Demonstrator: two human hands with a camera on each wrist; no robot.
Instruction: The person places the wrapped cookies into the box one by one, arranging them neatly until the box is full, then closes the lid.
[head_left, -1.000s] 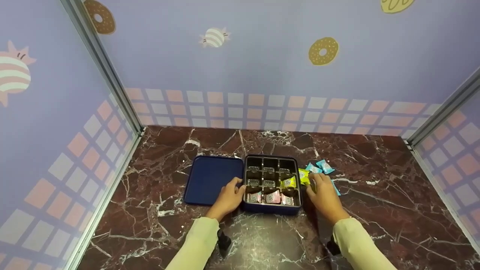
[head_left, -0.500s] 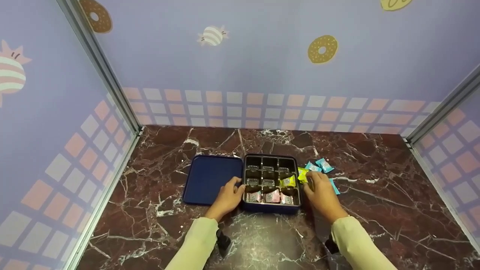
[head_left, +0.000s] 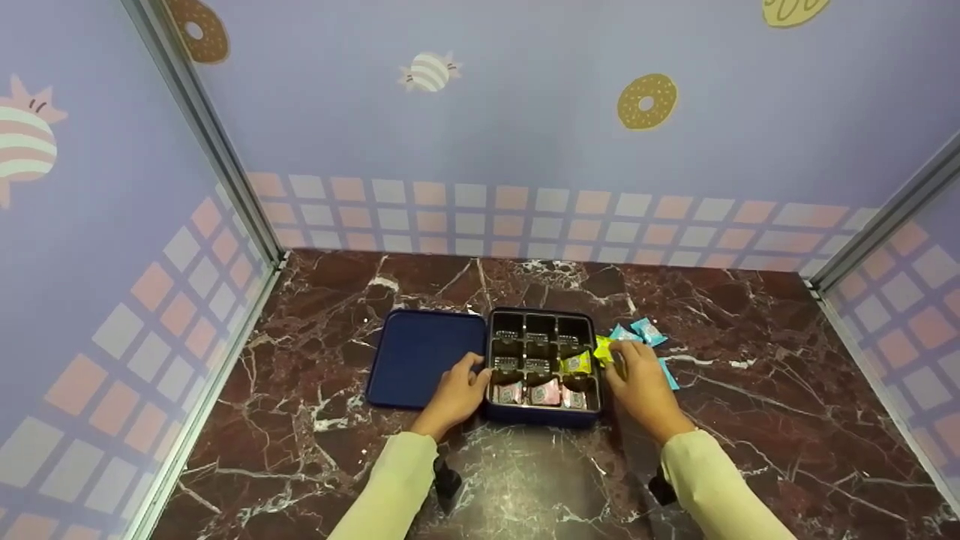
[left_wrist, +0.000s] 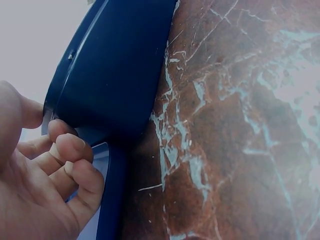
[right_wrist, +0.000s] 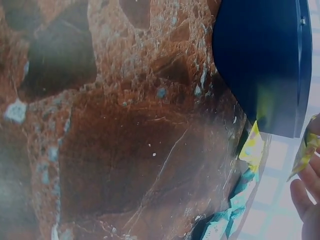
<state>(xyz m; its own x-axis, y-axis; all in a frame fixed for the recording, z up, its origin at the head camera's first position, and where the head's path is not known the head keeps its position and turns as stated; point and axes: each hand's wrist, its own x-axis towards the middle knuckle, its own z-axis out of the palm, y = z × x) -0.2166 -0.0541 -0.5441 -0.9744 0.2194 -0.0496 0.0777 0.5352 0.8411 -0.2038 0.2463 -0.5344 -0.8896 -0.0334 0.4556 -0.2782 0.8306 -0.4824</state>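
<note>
Now the right hand (head_left: pixel 639 384) pinches a yellow wrapped candy (head_left: pixel 604 349) beside the dark blue compartmented tin (head_left: pixel 544 417) at frame centre; the left hand (head_left: pixel 456 391), fingers curled, grips the tin's left edge. Next, the candy likely needs lowering into an empty middle-row compartment.

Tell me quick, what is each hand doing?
Left hand: grips the dark blue compartmented tin box by its edge.
Right hand: pinches a yellow wrapped candy.
</note>
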